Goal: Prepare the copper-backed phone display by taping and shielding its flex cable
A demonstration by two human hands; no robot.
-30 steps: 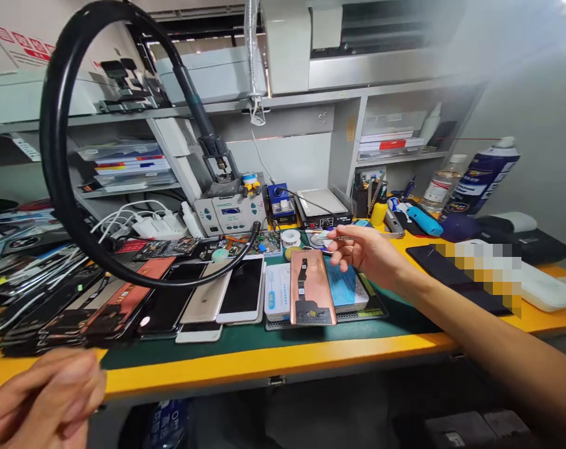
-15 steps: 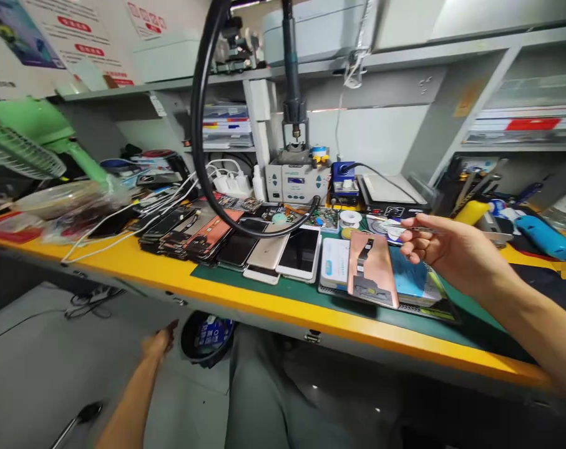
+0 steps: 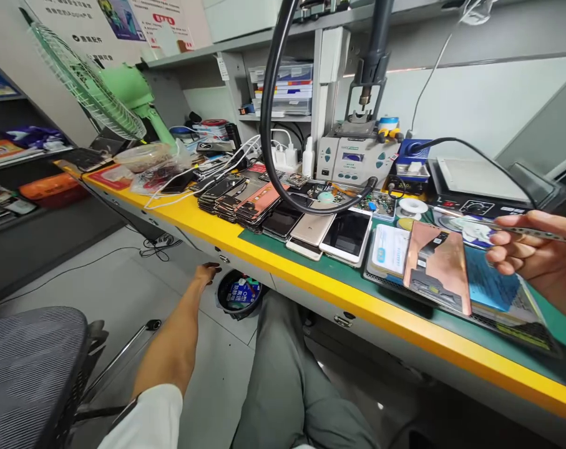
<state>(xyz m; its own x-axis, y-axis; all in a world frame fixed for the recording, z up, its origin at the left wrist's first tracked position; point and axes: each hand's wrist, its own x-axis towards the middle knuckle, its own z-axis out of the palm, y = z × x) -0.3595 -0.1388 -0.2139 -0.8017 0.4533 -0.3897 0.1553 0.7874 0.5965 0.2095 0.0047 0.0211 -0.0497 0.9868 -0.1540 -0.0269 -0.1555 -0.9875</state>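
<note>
Black bin (image 3: 238,314), blue printed packet (image 3: 243,293) inside.
Left hand (image 3: 208,273) just left of it, grip unclear; right hand (image 3: 528,244) grasps tweezers (image 3: 486,222), copper-coloured panel (image 3: 438,265) near left.

The view has swung to the left, so the right hand (image 3: 538,249) with the tweezers (image 3: 530,231) now appears at the right edge of it. The left hand (image 3: 208,273), which was at first at the level of the worktop (image 3: 283,267), has gone down below its front edge, near the black bin (image 3: 238,298). A mesh chair (image 3: 30,374) and a white sleeve (image 3: 146,415) have come into view; the spray can and the clear bottle have gone out of it.
</note>
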